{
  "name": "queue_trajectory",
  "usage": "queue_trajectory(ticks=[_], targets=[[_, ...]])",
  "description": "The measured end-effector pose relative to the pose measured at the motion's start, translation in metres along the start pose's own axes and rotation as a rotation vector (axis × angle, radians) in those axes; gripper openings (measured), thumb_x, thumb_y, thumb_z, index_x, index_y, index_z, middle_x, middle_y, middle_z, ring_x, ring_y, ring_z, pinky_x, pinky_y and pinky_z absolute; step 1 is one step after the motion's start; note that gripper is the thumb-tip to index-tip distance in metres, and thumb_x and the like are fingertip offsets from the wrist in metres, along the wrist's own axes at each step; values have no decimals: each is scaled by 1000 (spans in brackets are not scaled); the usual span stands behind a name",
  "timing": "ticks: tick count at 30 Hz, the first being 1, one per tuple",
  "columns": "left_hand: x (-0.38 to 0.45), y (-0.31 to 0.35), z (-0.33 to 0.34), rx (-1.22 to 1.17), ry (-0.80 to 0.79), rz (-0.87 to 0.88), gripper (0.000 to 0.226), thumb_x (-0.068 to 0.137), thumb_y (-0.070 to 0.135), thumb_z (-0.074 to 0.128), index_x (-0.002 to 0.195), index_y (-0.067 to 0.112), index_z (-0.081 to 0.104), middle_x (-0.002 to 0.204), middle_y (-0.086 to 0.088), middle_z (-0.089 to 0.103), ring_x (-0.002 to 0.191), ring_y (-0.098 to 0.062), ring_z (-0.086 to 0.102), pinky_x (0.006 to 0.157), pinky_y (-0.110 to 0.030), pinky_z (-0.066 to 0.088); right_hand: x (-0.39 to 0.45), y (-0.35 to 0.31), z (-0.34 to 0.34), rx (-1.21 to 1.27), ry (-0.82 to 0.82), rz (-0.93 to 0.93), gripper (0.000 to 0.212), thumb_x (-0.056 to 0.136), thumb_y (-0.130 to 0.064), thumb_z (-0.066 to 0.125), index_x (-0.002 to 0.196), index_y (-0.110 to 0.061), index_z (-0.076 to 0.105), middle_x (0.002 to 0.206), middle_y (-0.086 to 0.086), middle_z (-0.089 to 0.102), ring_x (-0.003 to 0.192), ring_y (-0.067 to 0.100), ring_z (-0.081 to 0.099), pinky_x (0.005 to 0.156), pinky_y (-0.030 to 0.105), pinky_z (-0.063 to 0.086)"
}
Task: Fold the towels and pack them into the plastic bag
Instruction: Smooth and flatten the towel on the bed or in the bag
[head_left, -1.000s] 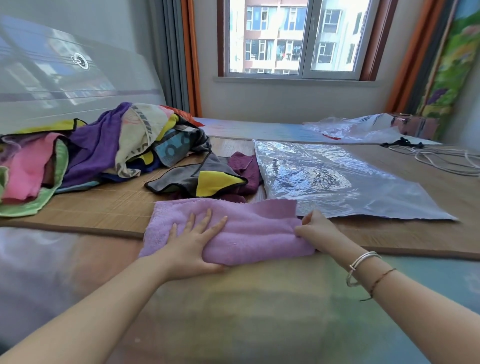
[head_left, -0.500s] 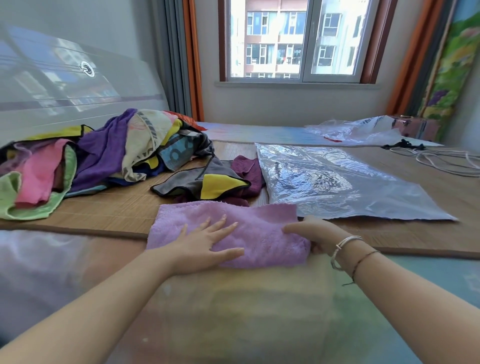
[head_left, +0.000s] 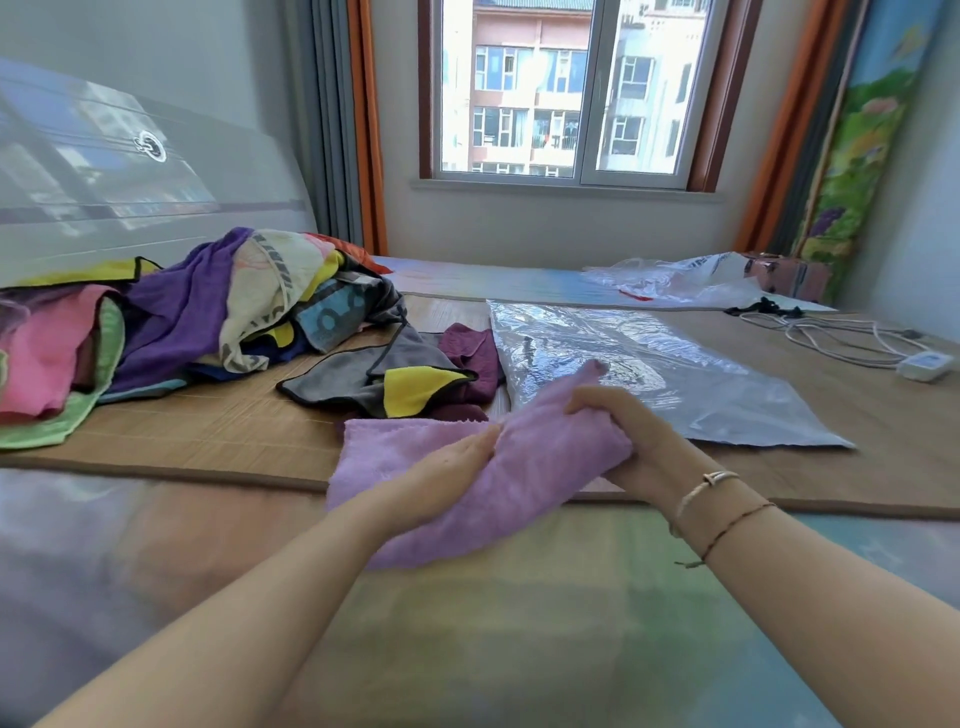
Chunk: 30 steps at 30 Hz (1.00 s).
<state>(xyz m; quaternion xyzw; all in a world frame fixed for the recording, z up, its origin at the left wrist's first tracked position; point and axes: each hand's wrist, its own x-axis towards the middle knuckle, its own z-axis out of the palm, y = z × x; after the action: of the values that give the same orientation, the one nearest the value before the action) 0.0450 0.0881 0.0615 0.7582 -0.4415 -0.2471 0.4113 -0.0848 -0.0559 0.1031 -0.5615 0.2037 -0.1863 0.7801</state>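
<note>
Fluffy lilac towel, apparently half-folded

The lilac towel is fluffy matt cloth, the plastic bag glossy and crinkled, the woven mat matt.

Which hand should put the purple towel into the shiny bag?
Probably the right hand. It already holds the lilac towel by its lifted end, and the plastic bag lies on that side. The left hand rests flat on the towel, farther from the bag.
</note>
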Motion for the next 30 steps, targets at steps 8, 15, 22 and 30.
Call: queue_trajectory(ticks=[8, 15, 22, 30], targets=[[3, -6, -35, -513, 161, -129, 65, 94, 67, 10, 146, 36, 34, 133, -2, 58, 116, -24, 56, 106, -43, 31, 25, -10, 68, -170, 89, -81, 12, 72, -21, 61, 83, -17, 60, 78, 3, 57, 81, 21, 59, 68, 26, 49], [-35, -53, -93, -678, 305, -467, 59, 97, 61, 34, 116, 8, 52, 108, -14, 64, 89, -29, 65, 79, -46, 56, 38, 45, 133, -971, -22, -169, 28, 94, -42, 52, 94, -14, 58, 83, -1, 56, 77, 14, 49, 61, 25, 35], [-30, -69, -67, -414, 398, -331, 66, 76, 5, 79, 128, 15, 39, 108, -3, 56, 102, -18, 59, 82, -36, 55, 66, 106, 96, -1731, 31, -400, 49, 102, -40, 22, 149, -26, 25, 162, -2, 10, 149, 22, -1, 116, 54, -2], [-28, -85, -50, -14, 657, -299, 60, 71, 33, 83, 110, 14, 42, 118, -8, 52, 102, -20, 54, 81, -23, 45, 75, 119, 89, -1552, 84, -472, 52, 102, -40, 24, 153, -29, 19, 162, -5, 11, 149, 16, 0, 119, 51, -1]])
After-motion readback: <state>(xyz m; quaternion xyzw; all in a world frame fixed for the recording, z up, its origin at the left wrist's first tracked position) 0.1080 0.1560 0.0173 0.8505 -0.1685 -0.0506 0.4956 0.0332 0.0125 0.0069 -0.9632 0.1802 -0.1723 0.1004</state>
